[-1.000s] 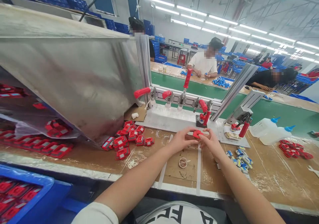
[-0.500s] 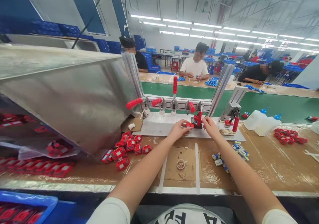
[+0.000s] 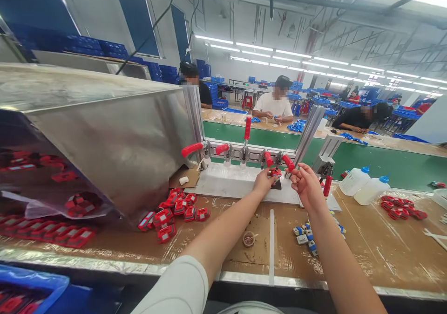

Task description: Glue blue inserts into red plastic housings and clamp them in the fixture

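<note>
My left hand (image 3: 264,180) reaches to the white clamp fixture (image 3: 230,183) at the back of the bench, and its fingertips hold a small red part (image 3: 275,172) on the black seat there. My right hand (image 3: 306,184) is just to the right, fingers curled, thumb and forefinger on the red clamp handle (image 3: 288,162), which points up and to the left. Several other red-handled toggle clamps (image 3: 191,149) stand along the fixture's rail.
A steel chute (image 3: 115,132) fills the left, with a pile of red parts (image 3: 174,209) at its mouth. Small blue-and-white parts (image 3: 304,237), a small cup (image 3: 248,239), two glue bottles (image 3: 363,189) and more red parts (image 3: 401,207) lie on the bench. Co-workers sit beyond the green conveyor (image 3: 384,162).
Both hands have moved from the bench middle up to the fixture, carrying the red part to the black seat. The clamp handle, hanging down before, now tilts upward at my right hand.
</note>
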Available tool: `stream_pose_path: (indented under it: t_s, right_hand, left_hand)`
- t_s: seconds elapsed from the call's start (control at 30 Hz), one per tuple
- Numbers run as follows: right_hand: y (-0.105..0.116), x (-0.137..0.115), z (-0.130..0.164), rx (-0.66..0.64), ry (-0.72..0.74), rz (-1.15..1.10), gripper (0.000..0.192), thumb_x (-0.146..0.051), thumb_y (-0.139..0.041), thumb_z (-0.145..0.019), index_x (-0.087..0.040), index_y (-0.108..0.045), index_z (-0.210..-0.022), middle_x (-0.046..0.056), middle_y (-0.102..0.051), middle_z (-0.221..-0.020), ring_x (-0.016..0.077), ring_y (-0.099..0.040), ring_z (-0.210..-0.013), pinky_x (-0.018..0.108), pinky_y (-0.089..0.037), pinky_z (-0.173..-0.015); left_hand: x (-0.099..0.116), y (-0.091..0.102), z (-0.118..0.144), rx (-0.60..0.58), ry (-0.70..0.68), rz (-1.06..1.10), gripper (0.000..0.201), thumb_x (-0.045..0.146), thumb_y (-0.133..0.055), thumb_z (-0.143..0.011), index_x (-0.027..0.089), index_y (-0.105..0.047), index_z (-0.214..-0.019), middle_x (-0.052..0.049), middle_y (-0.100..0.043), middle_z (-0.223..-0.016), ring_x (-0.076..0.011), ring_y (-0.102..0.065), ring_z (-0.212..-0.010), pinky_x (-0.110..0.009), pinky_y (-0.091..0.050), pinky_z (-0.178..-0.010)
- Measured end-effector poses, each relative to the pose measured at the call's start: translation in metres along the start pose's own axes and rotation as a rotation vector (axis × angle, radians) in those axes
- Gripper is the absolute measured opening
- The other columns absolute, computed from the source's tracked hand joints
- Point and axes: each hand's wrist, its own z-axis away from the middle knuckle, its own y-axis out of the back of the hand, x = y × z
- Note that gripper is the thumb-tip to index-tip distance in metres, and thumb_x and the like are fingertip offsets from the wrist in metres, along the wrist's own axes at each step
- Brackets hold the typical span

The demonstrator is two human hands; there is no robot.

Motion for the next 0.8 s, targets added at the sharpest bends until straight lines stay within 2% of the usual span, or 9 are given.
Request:
stream_pose_path:
  t_s: [0.1, 0.2, 0.37, 0.53, 0.67, 0.73, 0.8]
  right_hand:
    - [-0.004, -0.001, 0.002, -0.052, 0.01, 0.154, 0.045, -0.052, -0.07, -0.083, -0.029, -0.054, -0.119, 0.004, -0.07, -0.094, 0.0121, -0.049, -0.058, 0.022, -0.033, -0.045]
    - [-0.009, -0.003, 0.0, -0.143, -0.038, 0.298, 0.049, -0.062, -0.058, -0.089, -0.028, -0.053, -0.124, 0.005, -0.067, -0.089, 0.0126, -0.044, -0.055, 0.024, -0.029, -0.044]
    - [-0.01, 0.002, -0.006, -0.209, -0.088, 0.374, 0.039, -0.064, -0.059, -0.09, -0.028, -0.051, -0.103, -0.005, -0.049, -0.065, 0.011, -0.034, -0.048, 0.023, -0.024, -0.043]
    - [0.005, 0.027, -0.001, -0.239, -0.114, 0.519, 0.04, -0.066, -0.051, -0.095, -0.027, -0.045, -0.094, -0.005, -0.052, -0.067, 0.012, -0.041, -0.05, 0.023, -0.026, -0.045]
    - [0.015, 0.036, 0.003, -0.341, 0.017, 0.917, 0.038, -0.063, -0.039, -0.101, -0.026, -0.042, -0.09, -0.003, -0.055, -0.068, 0.0166, -0.05, -0.06, 0.028, -0.038, -0.057]
    - [0.014, 0.033, 0.0, -0.398, 0.073, 1.197, 0.033, -0.057, -0.039, -0.102, -0.026, -0.043, -0.09, -0.002, -0.056, -0.068, 0.0185, -0.052, -0.063, 0.03, -0.037, -0.062]
    - [0.011, 0.025, -0.004, -0.439, 0.082, 1.406, 0.031, -0.053, -0.041, -0.102, -0.026, -0.045, -0.088, -0.001, -0.057, -0.068, 0.0193, -0.051, -0.063, 0.03, -0.033, -0.061]
  left_hand:
    - [-0.003, 0.005, -0.002, 0.039, -0.034, -0.069, 0.042, 0.031, -0.074, -0.088, 0.023, -0.065, -0.128, -0.004, -0.075, -0.114, -0.0045, -0.054, -0.046, -0.021, -0.044, -0.053]
    - [-0.007, 0.01, -0.004, 0.018, -0.053, -0.104, 0.043, 0.034, -0.072, -0.088, 0.024, -0.066, -0.13, -0.004, -0.075, -0.117, -0.0046, -0.049, -0.043, -0.022, -0.041, -0.05]
    - [-0.012, 0.011, -0.006, -0.009, -0.067, -0.126, 0.048, 0.037, -0.071, -0.088, 0.028, -0.065, -0.134, -0.003, -0.074, -0.122, -0.0068, -0.053, -0.049, -0.022, -0.041, -0.05]
    - [-0.015, 0.012, -0.008, 0.006, -0.077, -0.134, 0.046, 0.038, -0.073, -0.086, 0.028, -0.069, -0.131, -0.002, -0.076, -0.116, -0.0135, -0.065, -0.07, -0.023, -0.048, -0.064]
    - [-0.016, 0.013, -0.009, 0.021, -0.098, -0.142, 0.044, 0.035, -0.075, -0.086, 0.029, -0.07, -0.129, -0.002, -0.076, -0.114, -0.0179, -0.068, -0.087, -0.026, -0.05, -0.079]
    - [-0.016, 0.013, -0.009, 0.019, -0.103, -0.148, 0.044, 0.034, -0.074, -0.086, 0.029, -0.07, -0.129, -0.002, -0.076, -0.115, -0.0185, -0.069, -0.087, -0.027, -0.05, -0.08]
    - [-0.016, 0.013, -0.009, 0.016, -0.102, -0.155, 0.044, 0.034, -0.073, -0.087, 0.029, -0.069, -0.13, -0.002, -0.076, -0.116, -0.0189, -0.069, -0.087, -0.027, -0.049, -0.08]
